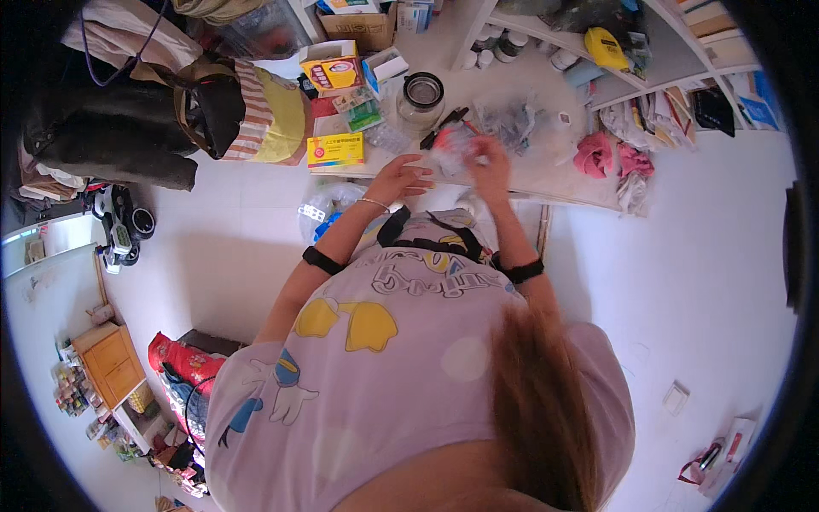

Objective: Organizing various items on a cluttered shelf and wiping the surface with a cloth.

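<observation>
My right hand (pixel 491 171) grips a crinkled clear plastic packet (pixel 450 151) with red on it, blurred by motion, over the desk's front part. Apart from the packet, on its left, my left hand (pixel 398 182) has its fingers spread and holds nothing. Just behind the packet lies a black-handled tool (pixel 453 118), partly covered. A glass jar with a dark-rimmed lid (pixel 422 99) stands farther back. Crumpled clear plastic bags (pixel 512 125) lie beyond my right hand. Left of my left hand is a yellow medicine box (pixel 336 150) bearing writing.
Along the white desk's (pixel 563 182) left side are a green blister pack (pixel 363 115) and an open yellow carton (pixel 331 67). Pink cloths (pixel 594 155) lie at the right edge. Shelves with small bottles (pixel 510 46) rise behind. A striped bag (pixel 253 112) hangs at the left.
</observation>
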A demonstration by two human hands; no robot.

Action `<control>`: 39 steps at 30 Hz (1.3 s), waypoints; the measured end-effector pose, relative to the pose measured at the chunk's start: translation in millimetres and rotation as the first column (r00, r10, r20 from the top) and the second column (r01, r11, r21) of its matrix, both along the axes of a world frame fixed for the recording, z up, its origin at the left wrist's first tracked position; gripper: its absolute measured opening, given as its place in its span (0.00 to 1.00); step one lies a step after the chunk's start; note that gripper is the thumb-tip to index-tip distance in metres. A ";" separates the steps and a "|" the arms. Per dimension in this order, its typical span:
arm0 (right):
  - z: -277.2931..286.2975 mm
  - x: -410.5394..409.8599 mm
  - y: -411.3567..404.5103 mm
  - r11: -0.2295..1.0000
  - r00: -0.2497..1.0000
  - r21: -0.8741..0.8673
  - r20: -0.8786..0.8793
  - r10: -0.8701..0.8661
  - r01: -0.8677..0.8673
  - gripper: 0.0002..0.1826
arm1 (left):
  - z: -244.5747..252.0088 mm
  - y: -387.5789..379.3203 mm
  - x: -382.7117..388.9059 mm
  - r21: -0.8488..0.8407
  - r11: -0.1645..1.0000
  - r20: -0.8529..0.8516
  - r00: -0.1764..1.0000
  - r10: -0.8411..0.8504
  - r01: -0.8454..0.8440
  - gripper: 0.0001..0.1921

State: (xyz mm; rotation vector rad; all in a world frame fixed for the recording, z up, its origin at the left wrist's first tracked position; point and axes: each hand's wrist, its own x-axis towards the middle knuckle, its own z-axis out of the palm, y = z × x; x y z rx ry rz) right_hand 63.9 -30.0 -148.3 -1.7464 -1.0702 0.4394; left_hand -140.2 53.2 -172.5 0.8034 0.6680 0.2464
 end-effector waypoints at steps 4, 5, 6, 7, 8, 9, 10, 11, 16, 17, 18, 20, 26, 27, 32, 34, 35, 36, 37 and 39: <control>59.3 93.9 -2.1 0.905 0.771 0.135 0.483 -0.416 0.403 0.11 | -24.9 3.2 -1.1 0.191 0.980 -0.145 0.986 0.083 -0.054 0.15; 63.5 111.2 1.8 0.883 0.664 0.142 0.608 -0.435 0.448 0.11 | -32.0 5.6 -3.6 0.535 0.843 -0.265 0.957 0.114 0.048 0.14; 60.9 124.5 6.4 0.881 0.663 0.144 0.607 -0.438 0.450 0.11 | -32.4 7.9 -3.8 0.788 0.587 -0.356 0.916 0.185 0.188 0.12; 55.8 135.8 11.6 0.915 0.750 -0.090 0.607 -0.261 0.392 0.13 | -33.0 9.1 -3.4 0.789 0.585 -0.357 0.916 0.185 0.190 0.12; 48.2 145.6 17.4 0.896 0.824 -0.320 0.561 -0.083 0.308 0.15 | -32.1 9.7 -2.9 0.809 0.560 -0.362 0.901 0.239 0.177 0.11; 33.6 153.7 24.1 0.896 0.825 -0.319 0.559 -0.085 0.309 0.15 | -31.1 10.4 -2.2 0.829 0.534 -0.365 0.884 0.292 0.165 0.10; 12.3 161.2 29.9 0.933 0.830 -0.293 0.558 -0.009 0.207 0.14 | -32.1 12.0 -1.1 0.830 0.531 -0.365 0.885 0.290 0.168 0.10; -5.4 166.0 34.7 0.959 0.826 -0.268 0.559 0.074 0.096 0.13 | -35.7 12.0 -1.6 0.841 0.514 -0.361 0.883 0.300 0.170 0.11; -12.2 156.7 43.5 0.962 0.907 -0.264 0.385 0.172 -0.071 0.14 | -27.0 6.6 -5.1 0.850 0.487 -0.386 0.866 0.318 0.201 0.13; -1.8 149.2 40.5 0.975 0.977 -0.204 0.176 0.122 -0.085 0.14 | -23.7 6.0 -5.8 0.871 0.437 -0.390 0.857 0.336 0.224 0.13; -1.8 150.8 37.5 0.974 0.977 -0.208 0.174 0.125 -0.088 0.14 | -22.4 5.2 -6.7 0.888 0.387 -0.392 0.849 0.355 0.249 0.13; -0.6 158.9 32.5 0.969 0.866 -0.216 0.499 0.006 0.118 0.14 | -23.6 6.4 -7.7 0.880 0.411 -0.390 0.853 0.346 0.236 0.12; 14.5 72.0 30.2 0.891 0.715 -0.450 0.644 0.273 0.065 0.10 | -28.8 9.0 -14.0 0.869 0.404 -0.416 0.864 0.283 0.286 0.11; 0.4 53.3 30.6 0.864 0.662 -0.503 0.643 0.384 -0.012 0.10 | -28.2 8.0 -13.6 0.861 0.429 -0.408 0.874 0.264 0.273 0.10; -30.1 8.8 32.0 0.878 0.572 -0.464 0.753 0.324 0.114 0.13 | -18.4 9.1 -8.2 0.840 0.431 -0.438 0.881 0.180 0.329 0.09; -41.9 16.1 32.0 0.857 0.546 -0.505 0.750 0.374 0.107 0.15 | -18.1 8.2 -8.9 0.821 0.486 -0.418 0.895 0.156 0.300 0.09; -39.2 20.0 33.4 0.834 0.514 -0.545 0.742 0.431 0.088 0.16 | -19.6 9.9 -11.6 0.838 0.463 -0.405 0.898 0.175 0.288 0.09; -35.9 24.8 32.2 0.833 0.511 -0.545 0.744 0.431 0.091 0.16 | -21.3 11.8 -13.4 0.854 0.441 -0.390 0.900 0.194 0.275 0.09; -31.6 31.0 30.7 0.851 0.516 -0.519 0.752 0.410 0.080 0.17 | -23.3 13.4 -13.6 0.855 0.442 -0.387 0.902 0.193 0.272 0.09; -14.0 33.0 32.4 0.866 0.522 -0.496 0.757 0.393 0.068 0.17 | -25.4 12.5 -15.2 0.863 0.394 -0.420 0.882 0.215 0.316 0.09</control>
